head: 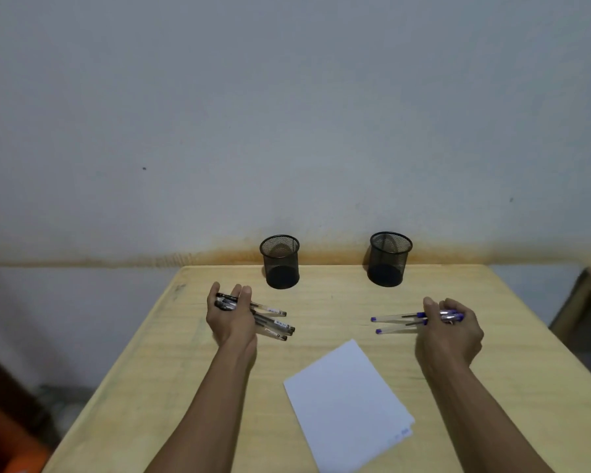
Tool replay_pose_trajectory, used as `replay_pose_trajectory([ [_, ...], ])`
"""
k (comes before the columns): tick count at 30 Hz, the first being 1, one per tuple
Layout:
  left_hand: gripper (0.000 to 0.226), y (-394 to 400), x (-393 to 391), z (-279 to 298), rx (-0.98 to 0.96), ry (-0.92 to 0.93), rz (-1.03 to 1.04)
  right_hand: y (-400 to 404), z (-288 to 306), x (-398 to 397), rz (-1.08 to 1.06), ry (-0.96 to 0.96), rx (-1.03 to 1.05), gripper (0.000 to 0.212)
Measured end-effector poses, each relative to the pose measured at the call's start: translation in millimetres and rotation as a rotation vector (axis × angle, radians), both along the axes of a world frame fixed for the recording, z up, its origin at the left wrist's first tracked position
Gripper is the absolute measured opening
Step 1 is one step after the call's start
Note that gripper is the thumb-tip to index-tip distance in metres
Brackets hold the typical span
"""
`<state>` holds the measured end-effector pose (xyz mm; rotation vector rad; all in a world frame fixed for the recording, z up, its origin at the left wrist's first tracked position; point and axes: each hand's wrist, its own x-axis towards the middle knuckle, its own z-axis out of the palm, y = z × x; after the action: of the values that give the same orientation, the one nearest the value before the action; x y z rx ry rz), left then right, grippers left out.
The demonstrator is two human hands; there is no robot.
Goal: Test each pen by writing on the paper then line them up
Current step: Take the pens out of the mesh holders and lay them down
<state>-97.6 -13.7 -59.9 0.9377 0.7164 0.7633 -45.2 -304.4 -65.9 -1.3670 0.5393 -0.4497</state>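
- The step in hand, as I judge it, is getting the two bundles down so I can pick one pen at a time. I should lay each bunch flat on the tabletop (338, 298) beside the paper (345, 407), not on it, so the sheet stays free for test strokes.
- I would keep the tips pointing one way as I set them down; that makes the later row easier, and loose round barrels may roll.
- My left hand (231, 319) is curled around a bunch of black pens (270, 322), fingers closed over the capped ends while the barrels fan out to the right, low over the tabletop (touching it or not, I cannot tell).
- My right hand (449, 331) is closed on the blue pens (400, 322), which stick out leftward, their ends apart.
- The paper lies blank and skewed, between my forearms, nearer me.
- Two mesh cups (280, 261) stand empty at the back edge.
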Motion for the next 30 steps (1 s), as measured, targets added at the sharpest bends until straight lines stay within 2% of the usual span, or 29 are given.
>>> replay_pose_trajectory([
  [3,0.075,6,-1,-3,0.033,0.000,-0.005,-7,-2,-5,0.060,0.031,-0.099,0.043],
  [6,0.072,11,-1,-5,0.084,0.038,-0.005,-8,-4,-7,0.116,0.031,-0.218,0.055],
  [9,0.071,14,-4,-5,0.224,0.177,0.001,-5,-6,-7,0.140,0.016,-0.320,0.065],
  [13,0.069,14,-12,-8,0.417,0.319,-0.007,-1,-13,-4,0.139,-0.011,-0.407,0.069],
  [18,0.082,12,-10,-15,0.575,0.350,-0.050,3,-22,-2,0.159,-0.045,-0.587,0.071],
  [24,0.074,5,-11,-19,0.720,0.404,-0.037,2,-20,-4,0.183,-0.060,-0.564,0.074],
  [30,0.070,3,-31,-8,0.707,0.371,-0.038,2,-16,-11,0.194,-0.051,-0.519,0.070],
])
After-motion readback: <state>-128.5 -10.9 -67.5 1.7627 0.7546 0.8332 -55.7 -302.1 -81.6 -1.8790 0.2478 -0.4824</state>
